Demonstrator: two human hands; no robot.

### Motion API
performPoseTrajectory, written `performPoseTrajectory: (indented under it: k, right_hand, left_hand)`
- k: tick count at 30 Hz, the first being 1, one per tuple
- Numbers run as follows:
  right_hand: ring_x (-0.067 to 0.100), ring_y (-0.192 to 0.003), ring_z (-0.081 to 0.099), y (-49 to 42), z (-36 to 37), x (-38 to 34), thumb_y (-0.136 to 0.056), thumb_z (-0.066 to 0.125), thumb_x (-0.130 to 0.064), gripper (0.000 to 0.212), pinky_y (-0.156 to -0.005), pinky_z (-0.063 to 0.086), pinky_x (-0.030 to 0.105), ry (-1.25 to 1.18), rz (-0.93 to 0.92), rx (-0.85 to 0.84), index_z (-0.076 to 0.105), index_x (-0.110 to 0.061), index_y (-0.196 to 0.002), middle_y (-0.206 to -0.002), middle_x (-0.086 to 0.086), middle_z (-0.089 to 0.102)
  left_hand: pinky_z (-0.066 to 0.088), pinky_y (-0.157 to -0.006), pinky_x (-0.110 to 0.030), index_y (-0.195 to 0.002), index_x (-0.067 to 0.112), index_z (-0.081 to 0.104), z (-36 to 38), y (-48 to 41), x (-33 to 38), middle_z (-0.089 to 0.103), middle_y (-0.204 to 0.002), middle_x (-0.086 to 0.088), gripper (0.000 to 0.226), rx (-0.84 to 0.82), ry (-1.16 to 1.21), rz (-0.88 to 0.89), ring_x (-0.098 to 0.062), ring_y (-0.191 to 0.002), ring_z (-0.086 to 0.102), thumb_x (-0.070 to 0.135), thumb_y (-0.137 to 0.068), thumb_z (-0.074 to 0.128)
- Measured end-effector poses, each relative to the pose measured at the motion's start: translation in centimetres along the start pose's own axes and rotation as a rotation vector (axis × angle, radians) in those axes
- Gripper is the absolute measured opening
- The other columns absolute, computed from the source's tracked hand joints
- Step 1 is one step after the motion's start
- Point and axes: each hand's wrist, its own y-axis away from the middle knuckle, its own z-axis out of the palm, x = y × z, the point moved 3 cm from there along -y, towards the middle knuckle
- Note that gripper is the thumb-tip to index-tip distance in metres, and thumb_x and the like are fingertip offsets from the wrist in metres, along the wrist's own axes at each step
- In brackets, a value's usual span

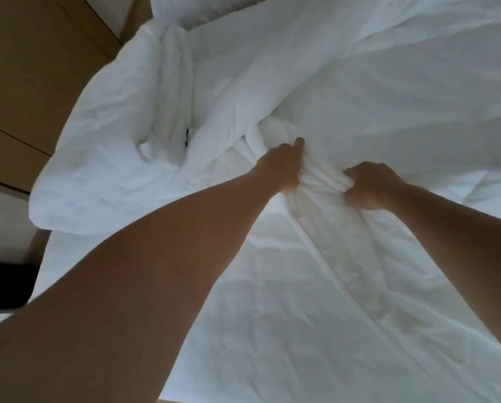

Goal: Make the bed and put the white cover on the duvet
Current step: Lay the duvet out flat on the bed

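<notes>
Cover, white and creased, lies spread across the bed and fills the centre and right of the frame. A long fold or seam runs from the lower centre up to the hands. Whether the fabric there is cover alone or cover over duvet, I cannot tell.

The left hand, just left of centre, has its fingers curled into a gathered ridge of the cover. One digit sticks out straight toward the top of the frame, its tip resting on the cloth. The right hand, just right of centre, is closed tight, knuckles up, with folds of the same ridge pinched in its fingers. The bunch sits between the two hands, and both touch it. Both forearms are bare and reach in from the bottom corners.

A thick, rumpled white heap lies at the upper left, hanging past the bed's edge. A small dark tag shows at its right side. Brown wood panels fill the upper left corner. A black object, blurred, sits at the left edge, lower down.
</notes>
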Motion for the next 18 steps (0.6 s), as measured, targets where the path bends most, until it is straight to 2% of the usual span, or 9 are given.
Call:
performPoseTrajectory:
  k: [2,4,7,10,12,13,15,16,18]
  right_hand:
    - [0.03,-0.101,0.064,1.6,0.6,-1.0,-0.077,0.068,-0.014,0.038,-0.073,0.045,0.026,-0.016,-0.014,-0.084,0.072,-0.022,-0.114,-0.101,0.006,0.069]
    - [0.026,-0.091,0.064,3.7,1.8,-1.9,-0.076,0.066,-0.012,0.035,-0.066,0.045,0.025,-0.039,-0.008,-0.205,0.072,-0.019,-0.11,-0.094,0.003,0.067]
    - [0.021,-0.095,0.065,7.9,4.1,-3.6,-0.073,0.069,-0.008,0.039,-0.073,0.051,0.027,0.059,-0.02,-0.613,0.068,-0.021,-0.109,-0.097,-0.003,0.064]
    - [0.02,-0.096,0.061,10.7,5.2,-5.7,-0.077,0.074,-0.012,0.049,-0.076,0.046,0.026,0.315,-0.083,-0.872,0.064,-0.018,-0.125,-0.096,-0.006,0.06]
    - [0.023,-0.095,0.062,9.9,4.2,-7.3,-0.08,0.075,-0.018,0.05,-0.078,0.047,0.028,0.462,-0.072,-0.936,0.061,-0.017,-0.128,-0.103,0.0,0.063]
    - [0.024,-0.091,0.064,8.9,3.4,-8.2,-0.08,0.077,-0.023,0.043,-0.079,0.05,0.029,0.522,-0.076,-0.971,0.064,-0.017,-0.12,-0.101,0.001,0.064]
    - [0.021,-0.079,0.064,6.2,1.4,-10.5,-0.076,0.081,-0.039,0.027,-0.074,0.052,0.026,0.56,-0.095,-0.938,0.069,-0.019,-0.09,-0.088,-0.002,0.066]
    - [0.017,-0.074,0.064,4.7,0.5,-12.2,-0.075,0.082,-0.047,0.032,-0.068,0.05,0.024,0.488,-0.106,-0.843,0.068,-0.019,-0.08,-0.083,-0.003,0.066]
    - [0.018,-0.082,0.068,1.3,-0.8,-16.0,-0.074,0.079,-0.058,0.043,-0.073,0.052,0.026,0.161,-0.11,-0.483,0.072,-0.017,-0.087,-0.09,-0.002,0.071]
  left_hand:
    - [0.044,-0.068,-0.037,-0.135,0.016,0.039,0.2,0.8,-0.9,0.051,-0.106,-0.005,0.052,0.003,0.071,0.042,-0.032,-0.104,0.061,0.005,-0.086,0.054]
    - [0.048,-0.076,-0.039,-0.139,0.021,0.038,-0.6,1.1,-2.8,0.047,-0.125,-0.006,0.059,0.006,0.058,0.091,-0.029,-0.114,0.054,0.009,-0.085,0.056]
    - [0.049,-0.098,-0.048,-0.154,0.034,0.026,-1.9,0.7,-8.2,0.019,-0.155,-0.008,0.081,-0.056,-0.111,-0.039,-0.033,-0.138,0.029,0.02,-0.084,0.065]
    - [0.031,-0.116,-0.054,-0.16,0.039,0.011,0.1,0.7,-12.2,-0.001,-0.167,-0.01,0.096,-0.235,-0.224,-0.079,-0.042,-0.151,0.008,0.029,-0.087,0.073]
    - [0.03,-0.118,-0.054,-0.161,0.034,0.007,1.5,1.1,-13.3,-0.001,-0.167,-0.01,0.107,-0.272,-0.218,-0.071,-0.04,-0.153,0.007,0.03,-0.082,0.08]
    - [0.035,-0.116,-0.053,-0.16,0.029,0.013,1.8,1.3,-13.8,0.008,-0.165,-0.011,0.104,-0.251,-0.204,-0.064,-0.04,-0.151,0.016,0.03,-0.081,0.081]
    - [0.045,-0.107,-0.048,-0.147,0.019,0.038,1.7,1.5,-15.5,0.037,-0.15,-0.008,0.074,-0.125,-0.106,-0.038,-0.034,-0.138,0.041,0.029,-0.084,0.076]
    - [0.047,-0.104,-0.045,-0.134,0.017,0.05,1.7,1.7,-16.7,0.049,-0.138,-0.006,0.053,-0.053,-0.014,-0.027,-0.031,-0.129,0.05,0.028,-0.086,0.071]
    - [0.051,-0.096,-0.043,-0.107,0.018,0.06,2.2,3.1,-18.6,0.062,-0.118,-0.003,0.02,0.014,0.19,-0.071,-0.027,-0.114,0.059,0.028,-0.09,0.064]
